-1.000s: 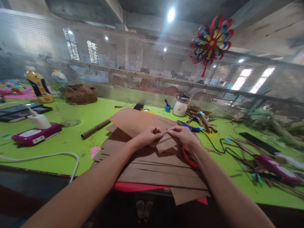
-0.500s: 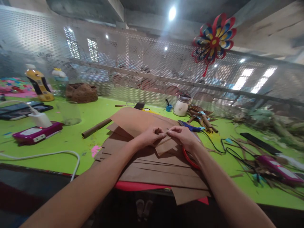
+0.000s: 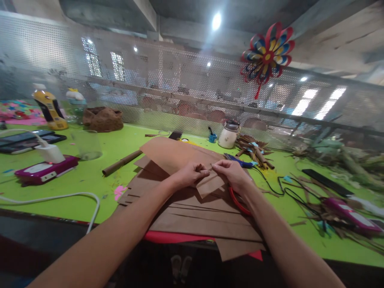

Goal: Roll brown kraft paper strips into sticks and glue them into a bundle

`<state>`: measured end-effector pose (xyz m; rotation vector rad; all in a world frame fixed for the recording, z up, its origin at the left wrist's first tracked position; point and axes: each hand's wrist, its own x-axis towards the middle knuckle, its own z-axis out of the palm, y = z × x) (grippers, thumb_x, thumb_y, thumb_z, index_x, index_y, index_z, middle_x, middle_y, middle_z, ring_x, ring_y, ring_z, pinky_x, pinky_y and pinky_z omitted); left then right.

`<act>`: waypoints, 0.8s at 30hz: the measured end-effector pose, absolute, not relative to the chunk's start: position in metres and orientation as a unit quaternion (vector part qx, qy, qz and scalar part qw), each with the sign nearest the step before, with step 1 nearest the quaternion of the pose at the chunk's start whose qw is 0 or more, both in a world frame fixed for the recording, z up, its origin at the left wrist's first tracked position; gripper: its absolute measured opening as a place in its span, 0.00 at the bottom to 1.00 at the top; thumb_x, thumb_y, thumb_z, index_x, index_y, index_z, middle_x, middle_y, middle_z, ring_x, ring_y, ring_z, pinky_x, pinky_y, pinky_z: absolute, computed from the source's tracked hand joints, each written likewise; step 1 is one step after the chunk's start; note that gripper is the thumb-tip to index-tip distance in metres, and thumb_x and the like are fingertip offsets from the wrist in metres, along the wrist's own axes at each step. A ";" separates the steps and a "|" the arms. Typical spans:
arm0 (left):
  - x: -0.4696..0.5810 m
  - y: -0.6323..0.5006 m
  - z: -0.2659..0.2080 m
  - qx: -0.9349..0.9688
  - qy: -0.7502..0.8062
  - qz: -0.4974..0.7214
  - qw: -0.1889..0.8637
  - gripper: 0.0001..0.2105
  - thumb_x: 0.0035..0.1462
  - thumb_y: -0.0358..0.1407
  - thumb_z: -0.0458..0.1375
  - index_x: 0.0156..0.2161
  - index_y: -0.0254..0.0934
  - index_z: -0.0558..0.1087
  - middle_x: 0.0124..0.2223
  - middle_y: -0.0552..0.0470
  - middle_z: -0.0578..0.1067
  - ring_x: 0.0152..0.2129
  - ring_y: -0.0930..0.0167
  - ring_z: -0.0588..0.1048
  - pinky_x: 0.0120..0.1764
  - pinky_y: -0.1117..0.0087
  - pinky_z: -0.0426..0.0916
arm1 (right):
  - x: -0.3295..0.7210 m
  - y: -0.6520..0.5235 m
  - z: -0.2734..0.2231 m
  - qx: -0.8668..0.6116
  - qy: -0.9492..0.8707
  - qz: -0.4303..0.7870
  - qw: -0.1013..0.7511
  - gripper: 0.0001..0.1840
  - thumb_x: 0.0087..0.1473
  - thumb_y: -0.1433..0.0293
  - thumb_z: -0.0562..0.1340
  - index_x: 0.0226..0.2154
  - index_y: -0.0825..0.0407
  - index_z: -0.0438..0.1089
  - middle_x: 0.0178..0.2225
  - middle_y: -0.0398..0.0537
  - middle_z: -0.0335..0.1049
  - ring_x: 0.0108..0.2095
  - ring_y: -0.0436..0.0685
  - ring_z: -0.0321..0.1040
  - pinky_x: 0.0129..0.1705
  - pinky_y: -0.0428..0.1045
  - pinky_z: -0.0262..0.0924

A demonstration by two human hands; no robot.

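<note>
My left hand [image 3: 193, 175] and my right hand [image 3: 232, 173] are close together over a stack of brown paper sheets [image 3: 192, 220], both with fingers pinched. What lies in the left pinch is hidden. A tiny dark tip shows at the right fingertips, too small to name. Right below the fingers is a small folded-looking piece of brown paper [image 3: 210, 185]; whether either hand grips it, I cannot tell. The red handle of a tool [image 3: 238, 203] shows beside my right wrist. Just behind that hand lies a blue glue gun [image 3: 240, 160] with a black cord.
On the green table [image 3: 117, 140] stand a clear plastic cup [image 3: 88, 146], a purple power strip [image 3: 46, 170] and a brown paper tube [image 3: 121, 163] to the left. A white jar [image 3: 228, 135] stands behind. Cords, scraps and another purple power strip [image 3: 349, 216] lie to the right.
The camera view has shifted slightly. Both hands stay nearly in place with fingers pinched, the fingertips of the two hands showing a little farther apart.
</note>
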<state>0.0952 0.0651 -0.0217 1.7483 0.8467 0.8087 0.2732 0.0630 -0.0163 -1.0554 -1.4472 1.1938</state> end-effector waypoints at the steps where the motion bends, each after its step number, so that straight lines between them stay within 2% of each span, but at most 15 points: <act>1: 0.095 0.065 -0.021 0.721 0.350 0.336 0.495 0.17 0.45 0.48 0.56 0.24 0.33 0.63 0.19 0.59 0.60 0.17 0.79 0.58 0.21 0.76 0.51 | 0.273 0.063 -0.017 -0.429 -0.589 0.493 0.475 0.14 0.34 0.62 0.67 0.22 0.55 0.69 0.18 0.40 0.66 0.18 0.46 0.57 0.23 0.44 0.51; 6: 0.096 0.066 -0.021 0.734 0.354 0.352 0.460 0.17 0.46 0.47 0.55 0.23 0.33 0.62 0.19 0.59 0.60 0.17 0.78 0.57 0.21 0.75 0.51 | 0.274 0.065 -0.019 -0.421 -0.590 0.493 0.481 0.15 0.34 0.61 0.67 0.24 0.55 0.70 0.20 0.41 0.68 0.19 0.48 0.59 0.24 0.45 0.53; 10: 0.098 0.066 -0.023 0.718 0.353 0.361 0.479 0.16 0.47 0.47 0.54 0.26 0.33 0.64 0.21 0.58 0.62 0.18 0.78 0.59 0.23 0.75 0.54 | 0.272 0.064 -0.018 -0.423 -0.596 0.479 0.486 0.14 0.34 0.61 0.67 0.23 0.55 0.70 0.19 0.41 0.68 0.19 0.48 0.59 0.24 0.45 0.52; 16: 0.097 0.071 -0.031 0.738 0.322 0.363 0.468 0.16 0.49 0.47 0.52 0.26 0.33 0.63 0.22 0.58 0.61 0.20 0.77 0.60 0.24 0.75 0.54 | 0.266 0.063 -0.023 -0.401 -0.590 0.529 0.459 0.15 0.33 0.61 0.68 0.22 0.54 0.69 0.20 0.41 0.68 0.20 0.49 0.61 0.25 0.46 0.54; 24: 0.095 0.072 -0.029 0.775 0.328 0.340 0.421 0.16 0.52 0.46 0.49 0.27 0.33 0.64 0.23 0.56 0.62 0.21 0.76 0.60 0.25 0.74 0.55 | 0.264 0.063 -0.025 -0.418 -0.602 0.479 0.483 0.14 0.33 0.61 0.67 0.20 0.55 0.69 0.18 0.40 0.66 0.19 0.47 0.57 0.24 0.45 0.51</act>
